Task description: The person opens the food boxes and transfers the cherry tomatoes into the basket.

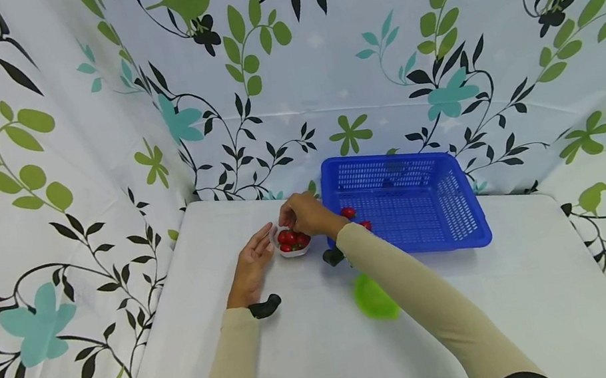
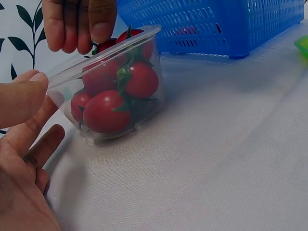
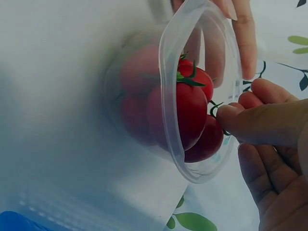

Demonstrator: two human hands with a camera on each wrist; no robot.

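A small clear plastic tub (image 1: 293,253) on the white table holds several red tomatoes (image 2: 108,111) with green stems. On the tub's left side is my left hand (image 1: 253,269), its fingers fairly straight. In the left wrist view its thumb (image 2: 24,102) touches the rim corner. Over the tub's far side reaches my right hand (image 1: 310,216). The right wrist view shows its thumb and forefinger pinching the green stem of a tomato (image 3: 206,144) that sits at the mouth of the tub.
A blue perforated basket (image 1: 411,217) stands right of the tub, with red tomatoes (image 1: 348,213) by its left wall. A bright green round item (image 1: 376,298) lies in front of it, partly behind my right forearm. Patterned cloth (image 1: 332,76) hangs behind the table.
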